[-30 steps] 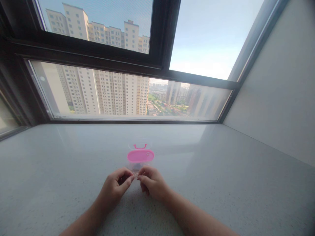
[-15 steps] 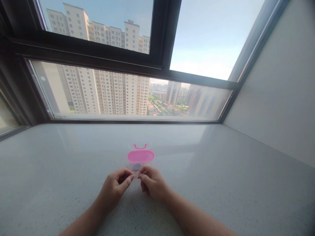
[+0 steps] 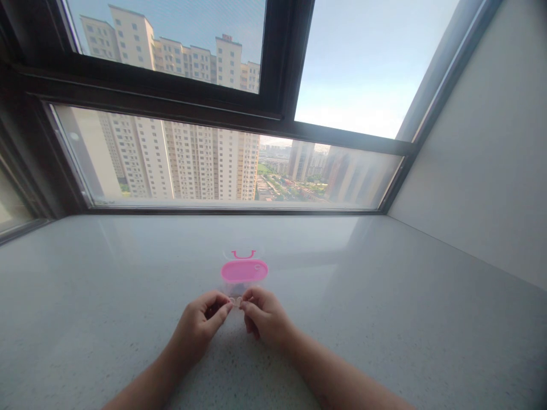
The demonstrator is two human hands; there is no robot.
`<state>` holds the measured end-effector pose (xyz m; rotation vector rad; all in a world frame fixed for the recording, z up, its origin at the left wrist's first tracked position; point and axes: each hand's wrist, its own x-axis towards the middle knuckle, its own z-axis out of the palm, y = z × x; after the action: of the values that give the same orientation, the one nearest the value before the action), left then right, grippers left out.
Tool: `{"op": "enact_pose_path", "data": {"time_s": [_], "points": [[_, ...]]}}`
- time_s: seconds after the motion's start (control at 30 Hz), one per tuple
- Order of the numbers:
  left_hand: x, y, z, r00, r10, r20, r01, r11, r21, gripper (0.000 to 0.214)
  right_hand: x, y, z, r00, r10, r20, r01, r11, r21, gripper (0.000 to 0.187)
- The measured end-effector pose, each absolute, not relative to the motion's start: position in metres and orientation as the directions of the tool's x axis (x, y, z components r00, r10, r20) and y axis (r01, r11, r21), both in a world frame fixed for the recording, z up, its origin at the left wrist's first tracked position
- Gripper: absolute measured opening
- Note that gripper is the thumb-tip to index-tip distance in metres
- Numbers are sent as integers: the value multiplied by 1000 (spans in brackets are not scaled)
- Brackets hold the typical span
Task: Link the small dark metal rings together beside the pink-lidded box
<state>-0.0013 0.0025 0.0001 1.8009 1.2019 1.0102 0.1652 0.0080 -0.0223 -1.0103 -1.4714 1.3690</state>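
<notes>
**A:** so what's going on at the window? from where I'm standing both hands are low over the pale speckled worktop [image 3: 384, 319]; the left hand [image 3: 199, 324] and the right hand [image 3: 262, 316] meet fingertip to fingertip, each pinched shut on a tiny pale ring-shaped thing [image 3: 236, 302]; it's too small to say whether it's a loop of band or a bit of clear plastic

**B:** yeah, same here; thumb and forefinger closed on each side, the other fingers curled in, forearms resting on the stone; the small piece sits right between the two hands, just in front of the little clear box [image 3: 243, 279]

**A:** the box is oval, see-through walls, glossy pink lid [image 3: 244, 271] lying flat on top; there's a thin pink U-shaped handle [image 3: 243, 254] just behind it

**B:** as for how far along, I'd guess the fiddly bit is in the middle; lid looks closed, the piece is out and in the fingers, nothing else laid out on the worktop; whether it goes back in the box I can't judge

**A:** worktop looks smooth and polished, faint grey flecks; dark window frame [image 3: 282, 68] behind, tower blocks outside
</notes>
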Motion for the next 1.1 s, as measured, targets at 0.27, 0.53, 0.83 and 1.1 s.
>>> {"op": "enact_pose_path", "data": {"time_s": [0.27,0.53,0.83,1.1], "points": [[-1,3,1,260,945,198,385,-290,876,23,166,8,-23,-297,952,68,-17,66,-998,6],[-1,4,-1,271,944,188,395,-288,872,24,165,7,-19,-297,953,64,-13,63,-998,7],[-1,3,0,275,945,179,394,-281,875,24,165,8,-21,-292,954,68,-17,66,-998,6],[-1,3,1,273,946,175,405,-278,871,25,165,7,-20,-296,952,76,-22,73,-997,4]]}}
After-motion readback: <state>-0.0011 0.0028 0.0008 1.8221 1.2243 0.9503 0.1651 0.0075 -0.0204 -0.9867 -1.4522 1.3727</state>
